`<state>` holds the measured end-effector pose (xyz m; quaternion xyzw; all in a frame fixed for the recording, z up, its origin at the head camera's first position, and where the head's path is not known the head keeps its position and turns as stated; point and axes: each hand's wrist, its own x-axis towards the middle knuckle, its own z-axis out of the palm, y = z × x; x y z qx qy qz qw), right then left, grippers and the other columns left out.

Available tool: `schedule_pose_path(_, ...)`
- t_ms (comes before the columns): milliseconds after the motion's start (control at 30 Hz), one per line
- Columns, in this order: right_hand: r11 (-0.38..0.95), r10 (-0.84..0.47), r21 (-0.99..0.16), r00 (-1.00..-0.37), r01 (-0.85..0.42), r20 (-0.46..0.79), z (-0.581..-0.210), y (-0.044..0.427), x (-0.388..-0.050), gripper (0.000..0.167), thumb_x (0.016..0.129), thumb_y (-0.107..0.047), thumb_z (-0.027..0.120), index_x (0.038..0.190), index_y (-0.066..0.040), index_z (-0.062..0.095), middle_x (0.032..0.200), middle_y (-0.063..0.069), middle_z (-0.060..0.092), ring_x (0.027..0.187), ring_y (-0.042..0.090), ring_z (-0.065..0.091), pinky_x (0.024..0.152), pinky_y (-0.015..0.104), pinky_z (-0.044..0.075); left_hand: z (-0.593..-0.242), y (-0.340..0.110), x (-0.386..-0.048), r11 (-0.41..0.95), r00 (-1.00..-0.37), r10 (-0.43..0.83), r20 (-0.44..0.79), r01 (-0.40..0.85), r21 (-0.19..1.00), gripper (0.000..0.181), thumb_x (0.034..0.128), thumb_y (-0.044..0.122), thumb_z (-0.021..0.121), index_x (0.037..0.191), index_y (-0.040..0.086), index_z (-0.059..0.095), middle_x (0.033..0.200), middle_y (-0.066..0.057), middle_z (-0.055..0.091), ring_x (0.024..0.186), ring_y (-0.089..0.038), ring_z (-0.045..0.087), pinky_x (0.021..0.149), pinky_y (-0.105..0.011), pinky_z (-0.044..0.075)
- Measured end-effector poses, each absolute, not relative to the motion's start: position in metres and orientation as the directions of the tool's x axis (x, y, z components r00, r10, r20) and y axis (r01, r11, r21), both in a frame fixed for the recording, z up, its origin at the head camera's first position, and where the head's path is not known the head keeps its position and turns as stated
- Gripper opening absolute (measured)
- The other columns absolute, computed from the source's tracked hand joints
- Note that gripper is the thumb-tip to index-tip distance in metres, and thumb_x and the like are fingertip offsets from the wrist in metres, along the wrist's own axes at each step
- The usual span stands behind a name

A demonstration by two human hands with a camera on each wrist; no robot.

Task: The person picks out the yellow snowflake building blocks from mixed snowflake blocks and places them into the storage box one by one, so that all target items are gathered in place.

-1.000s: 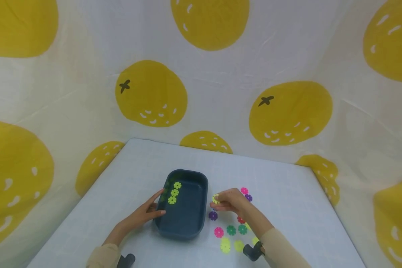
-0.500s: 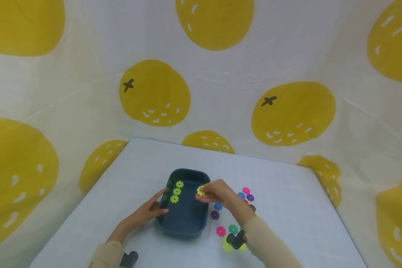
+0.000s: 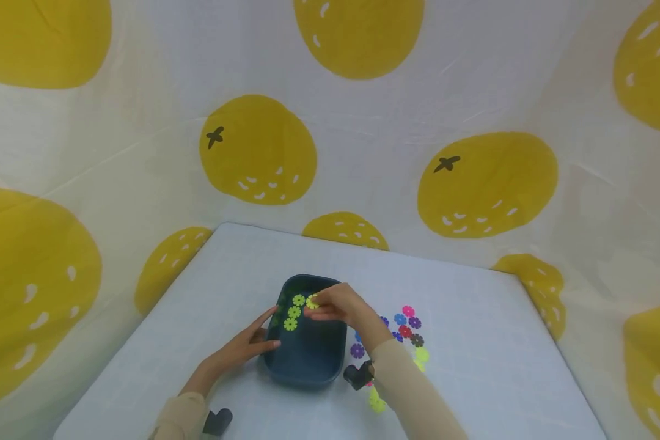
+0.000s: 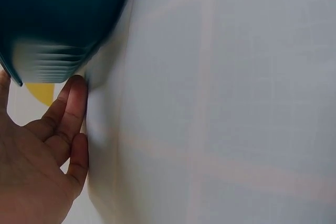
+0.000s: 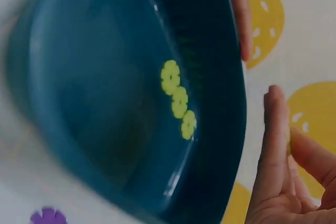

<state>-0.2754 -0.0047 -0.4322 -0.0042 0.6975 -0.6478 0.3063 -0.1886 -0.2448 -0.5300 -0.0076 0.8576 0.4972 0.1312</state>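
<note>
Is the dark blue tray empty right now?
Not empty: the tray holds three yellow-green discs in a line, and the right hand pinches another disc above it.

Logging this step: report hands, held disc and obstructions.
Left hand grips blue tray by rim. Right hand pinches yellow-green disc above tray. Three matching discs lie inside. No obstruction seen.

Lime-yellow discs [image 3: 294,311] stand out against the dark blue tray [image 3: 308,362] I watch remotely; pink, purple, blue and red discs [image 3: 405,331] dot a white, faintly gridded surface [image 3: 484,373] before white curtains [image 3: 363,140] printed with yellow fruit [image 3: 487,186].
</note>
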Motion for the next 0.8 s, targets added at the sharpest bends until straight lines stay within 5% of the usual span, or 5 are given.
schedule_pose_path(433,0.128,-0.353,-0.859,-0.787,0.495,-0.506,-0.453,-0.042,-0.284,0.022,0.094,0.001,0.060,0.111,0.014,0.063,0.104,0.029,0.071,0.094,0.032,0.073,0.081,0.039,0.059,-0.531,-0.246,-0.189,0.496,-0.964,0.135,-0.229,-0.135,0.858,0.082,0.0900,0.046,0.071,0.156,0.042,0.023,0.145,-0.021,0.048,0.122,-0.035,0.056,0.099,-0.060,0.047)
schedule_pose_path(800,0.286,-0.312,-0.773,-0.708,0.566,-0.633,-0.470,-0.040,-0.289,0.025,0.094,-0.004,0.063,0.112,0.013,0.062,0.099,0.028,0.072,0.085,0.031,0.075,0.078,0.036,0.060,-0.535,-0.248,-0.189,0.462,-0.961,0.161,-0.226,-0.129,0.878,0.080,0.0900,0.047,0.070,0.155,0.045,0.024,0.140,-0.017,0.052,0.120,-0.030,0.058,0.098,-0.057,0.048)
